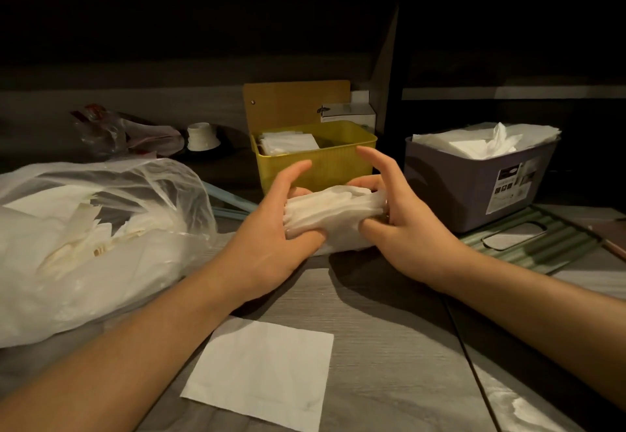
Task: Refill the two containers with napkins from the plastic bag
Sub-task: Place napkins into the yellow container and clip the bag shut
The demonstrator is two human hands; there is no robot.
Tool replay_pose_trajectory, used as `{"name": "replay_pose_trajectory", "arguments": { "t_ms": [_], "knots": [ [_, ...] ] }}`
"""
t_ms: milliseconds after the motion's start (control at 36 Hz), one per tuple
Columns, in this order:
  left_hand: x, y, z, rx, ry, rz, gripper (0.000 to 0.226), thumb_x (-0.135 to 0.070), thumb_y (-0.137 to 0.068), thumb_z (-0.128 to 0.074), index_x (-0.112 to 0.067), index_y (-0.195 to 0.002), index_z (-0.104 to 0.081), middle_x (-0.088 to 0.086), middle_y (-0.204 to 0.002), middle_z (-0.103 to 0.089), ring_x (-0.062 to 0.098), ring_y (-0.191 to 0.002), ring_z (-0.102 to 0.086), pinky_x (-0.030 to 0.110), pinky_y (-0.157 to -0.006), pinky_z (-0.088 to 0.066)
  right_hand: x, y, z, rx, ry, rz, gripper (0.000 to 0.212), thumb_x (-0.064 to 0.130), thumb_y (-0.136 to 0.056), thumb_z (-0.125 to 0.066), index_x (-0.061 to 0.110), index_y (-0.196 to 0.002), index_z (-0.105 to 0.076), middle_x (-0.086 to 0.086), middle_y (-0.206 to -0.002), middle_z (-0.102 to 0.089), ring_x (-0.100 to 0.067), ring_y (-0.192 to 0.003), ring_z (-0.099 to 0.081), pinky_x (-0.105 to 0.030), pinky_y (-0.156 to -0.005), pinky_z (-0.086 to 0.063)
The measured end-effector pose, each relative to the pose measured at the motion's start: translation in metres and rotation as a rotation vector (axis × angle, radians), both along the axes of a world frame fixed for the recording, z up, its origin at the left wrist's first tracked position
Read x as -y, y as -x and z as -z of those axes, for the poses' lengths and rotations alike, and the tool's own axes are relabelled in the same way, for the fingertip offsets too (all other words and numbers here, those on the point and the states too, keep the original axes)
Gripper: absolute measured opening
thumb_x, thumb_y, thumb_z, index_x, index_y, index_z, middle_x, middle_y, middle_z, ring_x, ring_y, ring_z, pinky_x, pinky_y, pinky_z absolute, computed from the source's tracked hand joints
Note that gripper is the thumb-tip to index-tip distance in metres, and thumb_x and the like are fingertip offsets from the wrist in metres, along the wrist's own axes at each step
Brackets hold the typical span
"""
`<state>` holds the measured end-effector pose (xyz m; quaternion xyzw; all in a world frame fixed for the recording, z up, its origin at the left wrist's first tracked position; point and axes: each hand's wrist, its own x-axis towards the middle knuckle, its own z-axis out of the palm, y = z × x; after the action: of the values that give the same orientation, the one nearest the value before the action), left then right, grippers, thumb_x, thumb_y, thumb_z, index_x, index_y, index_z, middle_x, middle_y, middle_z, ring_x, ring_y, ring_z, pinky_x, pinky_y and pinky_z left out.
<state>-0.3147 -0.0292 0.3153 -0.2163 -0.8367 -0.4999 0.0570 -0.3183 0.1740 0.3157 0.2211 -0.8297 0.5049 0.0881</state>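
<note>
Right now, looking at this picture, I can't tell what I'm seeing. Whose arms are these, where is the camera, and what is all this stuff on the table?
There is no machine here: these are a person's two bare arms, filmed by one wide camera worn on the head, looking forward and down.

The left hand and right hand together hold a bundle of white napkins in their grip, just in front of a yellow container that is only partly filled with napkins. To its right stands a grey container, heaped with napkins to the brim.

On the left lies a clear plastic bag with more napkins inside. One single napkin lies flat on the grey table near the person.
</note>
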Motion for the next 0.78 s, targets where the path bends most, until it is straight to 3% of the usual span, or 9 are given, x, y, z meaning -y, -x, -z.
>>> {"name": "replay_pose_trajectory", "arguments": {
  "t_ms": [111,222,306,389,500,583,639,722,778],
  "knots": [
    [0.000,0.004,0.002,-0.011,-0.076,-0.029,0.083,-0.010,-0.093,-0.069,-0.048,-0.151,-0.024,-0.012,-0.124,-0.055,0.010,-0.108,-0.063,0.016,-0.081,-0.055,0.005,0.001,-0.002,0.045,0.086,0.012,0.082,-0.004,-0.095,-0.052,0.047,-0.150,-0.020,0.011,-0.123,-0.051,0.004,-0.098,-0.060,-0.013,-0.080,-0.053],
    [-0.002,0.009,0.002,0.026,-0.269,-0.058,0.071,-0.016,-0.096,-0.065,-0.046,-0.149,-0.028,-0.007,-0.127,-0.059,0.009,-0.110,-0.065,0.024,-0.085,-0.057,0.009,0.005,-0.001,0.102,0.206,-0.002,0.080,-0.002,-0.095,-0.052,0.048,-0.149,-0.023,0.009,-0.129,-0.050,-0.007,-0.112,-0.058,-0.027,-0.095,-0.055],
    [-0.006,0.008,0.000,0.128,-0.339,-0.106,0.051,-0.034,-0.101,-0.056,-0.047,-0.146,-0.036,-0.010,-0.136,-0.056,0.009,-0.117,-0.061,0.024,-0.084,-0.057,0.011,0.003,-0.001,0.056,0.108,-0.001,0.082,0.000,-0.096,-0.054,0.055,-0.148,-0.022,0.011,-0.136,-0.047,-0.007,-0.113,-0.056,-0.024,-0.095,-0.054],
    [-0.007,0.009,0.000,0.165,-0.336,-0.165,0.039,-0.039,-0.104,-0.048,-0.046,-0.142,-0.042,-0.013,-0.132,-0.057,0.007,-0.113,-0.060,0.017,-0.073,-0.055,0.013,-0.001,-0.001,-0.102,-0.091,0.029,0.081,0.006,-0.096,-0.058,0.060,-0.146,-0.023,0.016,-0.142,-0.039,0.003,-0.098,-0.048,-0.018,-0.086,-0.046],
    [-0.009,0.010,0.000,0.139,-0.306,-0.187,0.035,-0.039,-0.105,-0.047,-0.042,-0.140,-0.047,-0.015,-0.131,-0.058,0.005,-0.115,-0.059,0.015,-0.074,-0.053,0.013,0.001,0.001,-0.187,-0.126,0.093,0.061,0.011,-0.098,-0.059,0.047,-0.145,-0.042,0.016,-0.138,-0.044,0.007,-0.086,-0.048,-0.012,-0.076,-0.044],
    [-0.009,0.008,-0.001,0.143,-0.348,-0.122,0.045,-0.051,-0.096,-0.053,-0.043,-0.140,-0.047,-0.018,-0.133,-0.056,0.001,-0.119,-0.056,0.019,-0.087,-0.050,0.011,0.001,0.000,-0.170,-0.134,0.149,0.042,0.013,-0.098,-0.059,0.035,-0.134,-0.060,0.015,-0.133,-0.049,0.008,-0.087,-0.052,-0.010,-0.077,-0.045],
    [-0.006,0.008,-0.001,0.164,-0.334,-0.051,0.067,-0.054,-0.082,-0.064,-0.046,-0.144,-0.040,-0.017,-0.137,-0.053,0.005,-0.123,-0.056,0.028,-0.098,-0.051,0.010,0.000,-0.001,-0.159,-0.136,0.158,0.043,0.014,-0.098,-0.059,0.035,-0.136,-0.058,0.016,-0.134,-0.050,0.008,-0.090,-0.054,-0.012,-0.079,-0.047],
    [-0.002,0.007,0.001,0.149,-0.236,-0.004,0.085,-0.022,-0.085,-0.078,-0.047,-0.149,-0.029,-0.015,-0.138,-0.050,0.009,-0.120,-0.058,0.029,-0.095,-0.057,0.009,-0.002,-0.001,-0.143,-0.149,0.121,0.062,0.012,-0.096,-0.061,0.041,-0.147,-0.042,0.019,-0.134,-0.046,0.006,-0.079,-0.054,-0.013,-0.076,-0.047],
    [-0.002,0.007,0.001,0.129,-0.168,-0.013,0.089,-0.007,-0.088,-0.073,-0.048,-0.150,-0.024,-0.010,-0.138,-0.049,0.013,-0.116,-0.059,0.026,-0.090,-0.059,0.009,0.000,0.001,-0.141,-0.181,0.091,0.069,0.012,-0.095,-0.061,0.044,-0.150,-0.034,0.019,-0.135,-0.044,0.006,-0.091,-0.051,-0.013,-0.084,-0.044]
  ]
}}
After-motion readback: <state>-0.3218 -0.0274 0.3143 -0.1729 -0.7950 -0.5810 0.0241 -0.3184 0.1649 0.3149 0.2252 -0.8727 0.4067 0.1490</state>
